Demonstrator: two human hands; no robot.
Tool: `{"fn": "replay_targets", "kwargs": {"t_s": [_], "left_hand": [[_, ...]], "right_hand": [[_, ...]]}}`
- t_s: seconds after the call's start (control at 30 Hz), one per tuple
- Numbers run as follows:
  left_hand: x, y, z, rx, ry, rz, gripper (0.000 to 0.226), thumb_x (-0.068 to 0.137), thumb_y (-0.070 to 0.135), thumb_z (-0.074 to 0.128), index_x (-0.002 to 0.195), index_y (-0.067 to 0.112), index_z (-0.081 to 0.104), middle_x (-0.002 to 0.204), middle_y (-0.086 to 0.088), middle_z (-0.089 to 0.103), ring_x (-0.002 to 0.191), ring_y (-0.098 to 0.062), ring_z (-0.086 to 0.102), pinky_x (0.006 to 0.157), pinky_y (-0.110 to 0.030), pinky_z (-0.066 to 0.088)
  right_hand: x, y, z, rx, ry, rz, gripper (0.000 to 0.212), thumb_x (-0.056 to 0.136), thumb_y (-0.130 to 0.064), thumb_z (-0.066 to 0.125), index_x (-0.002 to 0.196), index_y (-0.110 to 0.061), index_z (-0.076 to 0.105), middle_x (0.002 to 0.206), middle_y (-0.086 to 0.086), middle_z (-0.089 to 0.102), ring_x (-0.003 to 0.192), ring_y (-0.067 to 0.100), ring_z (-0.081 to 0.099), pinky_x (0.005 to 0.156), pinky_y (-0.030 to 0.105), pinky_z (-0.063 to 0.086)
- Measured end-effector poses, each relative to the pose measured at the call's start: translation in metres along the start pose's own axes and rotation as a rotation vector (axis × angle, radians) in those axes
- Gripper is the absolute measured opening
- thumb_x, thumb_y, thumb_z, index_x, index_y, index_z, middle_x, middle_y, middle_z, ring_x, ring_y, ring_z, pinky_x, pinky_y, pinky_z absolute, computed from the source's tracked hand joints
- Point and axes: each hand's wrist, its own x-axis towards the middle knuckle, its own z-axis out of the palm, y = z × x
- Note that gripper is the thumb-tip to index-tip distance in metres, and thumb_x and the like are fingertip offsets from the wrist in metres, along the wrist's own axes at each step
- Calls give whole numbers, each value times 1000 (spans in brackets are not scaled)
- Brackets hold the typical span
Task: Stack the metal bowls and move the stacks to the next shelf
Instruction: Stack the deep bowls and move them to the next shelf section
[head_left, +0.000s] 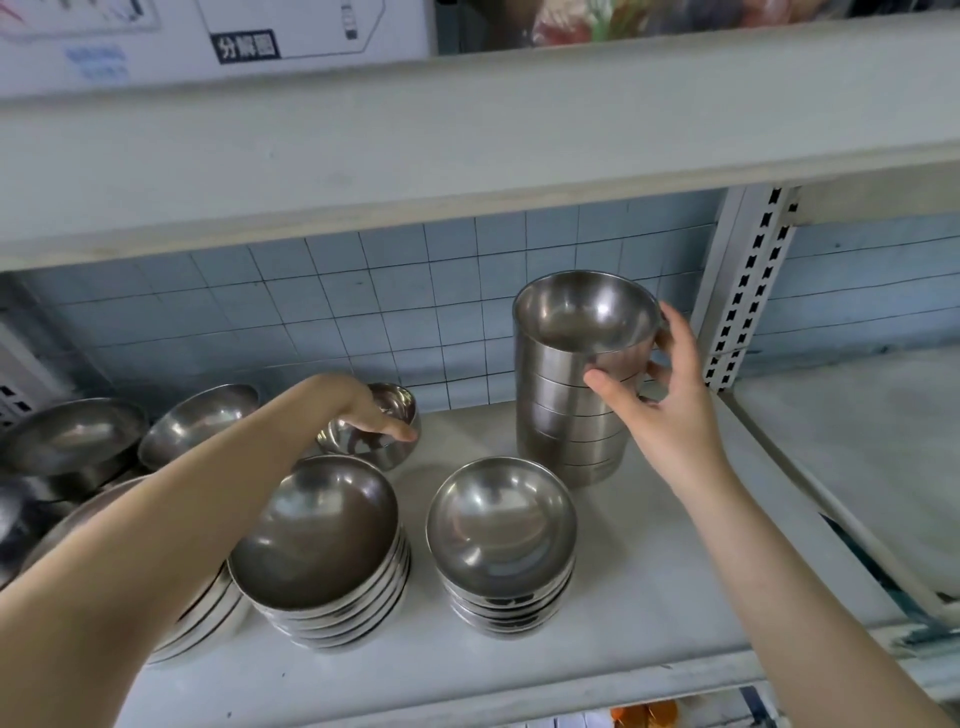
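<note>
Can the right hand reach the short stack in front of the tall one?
Likely yes, once the right hand lets go of the tall stack. The short stack sits uncovered in front; the left hand is off at a small bowl.

The tall stack (571, 410) of bowls is silver-grey steel, banded by thin dark lines. Left of it, the small bowl (363, 447) shows the same silver with darker reflections. Behind the stack, the wall tiles (363, 312) are pale blue squares in a dark grid. Right of it, the upright post (748, 291) is white with rows of black slots. The shelf board (665, 561) under it is white.
</note>
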Motion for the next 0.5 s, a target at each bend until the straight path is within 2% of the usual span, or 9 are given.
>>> {"fn": "replay_targets", "kwargs": {"t_s": [0.1, 0.2, 0.23, 0.27, 0.3, 0.37, 0.4, 0.43, 0.5], "left_hand": [[-2, -8, 0, -61, 39, 23, 102, 69, 81, 62, 144, 14, 46, 147, -9, 48, 130, -32, 50, 100, -39, 42], [-7, -16, 0, -119, 101, 46, 96, 69, 77, 66, 138, 13, 52, 142, -8, 53, 126, -30, 53, 99, -37, 43], [-9, -19, -1, -125, 117, 54, 92, 69, 77, 66, 133, 12, 56, 139, -7, 56, 124, -29, 54, 98, -37, 43], [-11, -20, -2, -128, 131, 64, 89, 68, 78, 66, 127, 12, 60, 136, -7, 58, 121, -28, 55, 98, -37, 44], [-11, -22, -2, -144, 141, 71, 91, 63, 81, 67, 124, 14, 61, 134, -5, 59, 119, -27, 56, 100, -38, 44], [-14, -24, -1, -174, 156, 89, 108, 49, 88, 68, 132, 20, 55, 134, -3, 58, 119, -27, 56, 105, -43, 44], [-16, -25, -1, -184, 159, 104, 114, 46, 90, 67, 135, 21, 53, 131, -3, 60, 118, -27, 57, 106, -44, 44], [-16, -26, -1, -192, 153, 118, 118, 42, 93, 64, 133, 18, 54, 122, -2, 63, 115, -27, 59, 106, -45, 43], [-18, -27, -2, -192, 160, 148, 129, 31, 98, 58, 126, 11, 58, 101, 0, 67, 104, -25, 64, 103, -45, 45]], "right_hand": [[-1, 8, -1, 38, -39, 38, 99, 58, -58, 81, 140, -55, 25, 135, -34, 41, 122, -2, 51, 87, 22, 50], [-12, 33, 2, 45, -152, 111, 109, 68, -24, 88, 149, -41, 18, 127, -41, 37, 112, -19, 48, 85, 3, 43], [-18, 43, 4, 37, -183, 134, 112, 69, -15, 88, 150, -39, 15, 127, -40, 36, 116, -15, 48, 88, 2, 41], [-21, 53, 6, 31, -198, 155, 115, 68, -9, 88, 152, -35, 14, 130, -37, 36, 124, -4, 48, 95, 6, 40], [-23, 61, 7, 34, -196, 169, 117, 67, -6, 88, 155, -30, 14, 134, -32, 37, 132, 10, 47, 102, 16, 40], [-23, 71, 8, 35, -176, 169, 118, 65, -2, 88, 156, -25, 16, 140, -23, 40, 137, 23, 44, 109, 34, 41], [-21, 74, 9, 29, -176, 161, 117, 65, -2, 88, 156, -26, 17, 138, -25, 42, 134, 22, 46, 109, 36, 42], [-18, 76, 9, 18, -171, 156, 116, 66, -2, 88, 155, -28, 18, 134, -29, 42, 131, 19, 49, 107, 31, 45], [-13, 80, 8, 13, -147, 163, 116, 69, -1, 86, 156, -28, 15, 133, -31, 41, 126, 12, 49, 94, 9, 46]]}}
